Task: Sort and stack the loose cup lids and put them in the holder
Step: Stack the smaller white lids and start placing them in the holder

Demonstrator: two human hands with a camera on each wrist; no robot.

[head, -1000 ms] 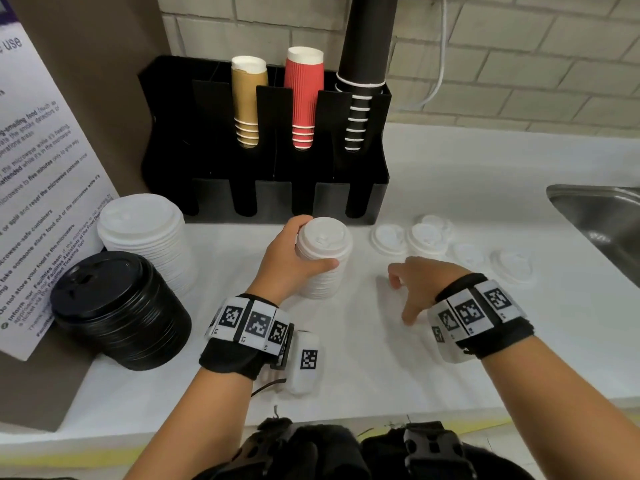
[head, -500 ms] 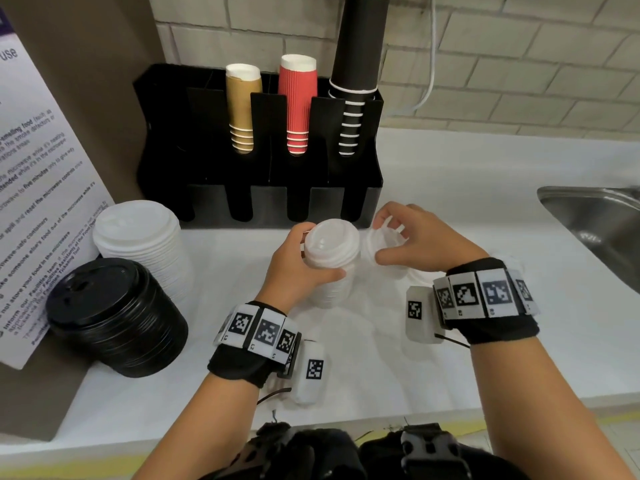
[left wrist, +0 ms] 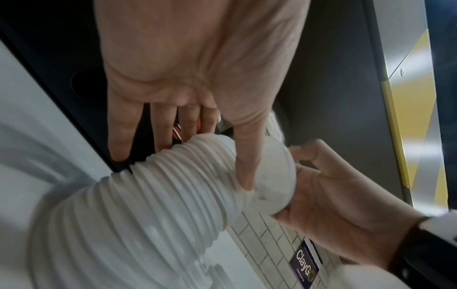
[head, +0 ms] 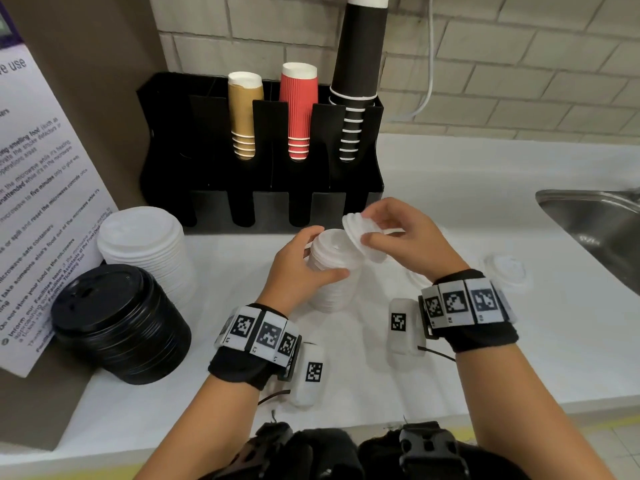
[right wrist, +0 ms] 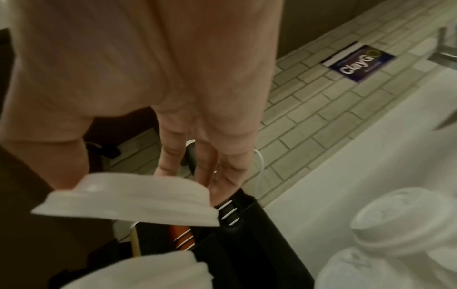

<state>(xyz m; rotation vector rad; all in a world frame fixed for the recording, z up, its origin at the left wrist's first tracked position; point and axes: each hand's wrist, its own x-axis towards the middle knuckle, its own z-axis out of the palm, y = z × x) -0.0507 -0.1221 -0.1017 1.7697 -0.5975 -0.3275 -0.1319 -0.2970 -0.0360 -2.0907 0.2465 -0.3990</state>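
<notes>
A tall stack of small white lids stands on the white counter, and my left hand grips it near the top, thumb in front and fingers behind. My right hand pinches a few nested white lids, tilted on edge just above and right of the stack's top. In the left wrist view the stack runs under my thumb, with the held lids against its end. The right wrist view shows the held lids above the stack's top. The black holder stands behind.
A stack of large white lids and a stack of black lids sit at the left by a notice sheet. Brown, red and black cups fill the holder's slots. A loose white lid lies at the right, near the sink.
My right hand picked up lids from the counter behind the stack and raised them to the stack's top. My left hand kept its grip on the stack.
</notes>
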